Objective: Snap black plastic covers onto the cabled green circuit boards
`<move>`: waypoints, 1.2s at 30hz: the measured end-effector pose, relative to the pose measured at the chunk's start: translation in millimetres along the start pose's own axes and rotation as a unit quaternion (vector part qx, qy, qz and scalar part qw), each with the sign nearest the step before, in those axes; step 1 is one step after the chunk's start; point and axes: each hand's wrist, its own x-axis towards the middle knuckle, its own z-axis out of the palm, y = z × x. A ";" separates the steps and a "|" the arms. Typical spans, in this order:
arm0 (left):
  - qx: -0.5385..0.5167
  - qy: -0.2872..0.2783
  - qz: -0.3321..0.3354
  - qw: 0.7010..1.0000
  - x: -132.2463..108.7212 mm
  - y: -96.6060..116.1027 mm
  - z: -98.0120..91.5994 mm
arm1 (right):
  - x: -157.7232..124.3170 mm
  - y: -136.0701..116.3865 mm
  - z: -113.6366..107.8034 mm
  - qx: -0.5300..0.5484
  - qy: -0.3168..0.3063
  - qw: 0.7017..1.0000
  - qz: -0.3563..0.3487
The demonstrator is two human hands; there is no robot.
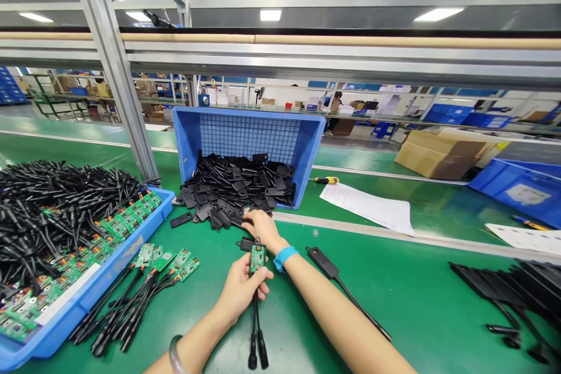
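My left hand (241, 286) is closed around a green circuit board (258, 258) with a small display, its two black cables (258, 333) hanging down. A black plastic case part (245, 243) shows just behind the board. My right hand (263, 229), with a blue wristband, reaches to the front edge of a pile of black plastic covers (236, 184). Its fingers are bent together there; what lies between them is hidden. The pile spills from a blue crate (249, 131) tipped on its side. To the right of my right forearm lies a cased unit with a cable (324, 263).
At left, a blue tray (162, 204) holds many cabled circuit boards, with several more boards (186, 266) beside it. Beyond are a screwdriver (326, 180), a paper sheet (368, 207) and a cardboard box (438, 153). Black cased units (504, 286) lie at right. A metal post (116, 70) rises at left.
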 end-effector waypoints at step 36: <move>0.053 -0.120 -0.010 0.991 -7.5 -7.2 4.1 | -143.5 -3.0 -26.9 0.533 0.013 0.831 0.159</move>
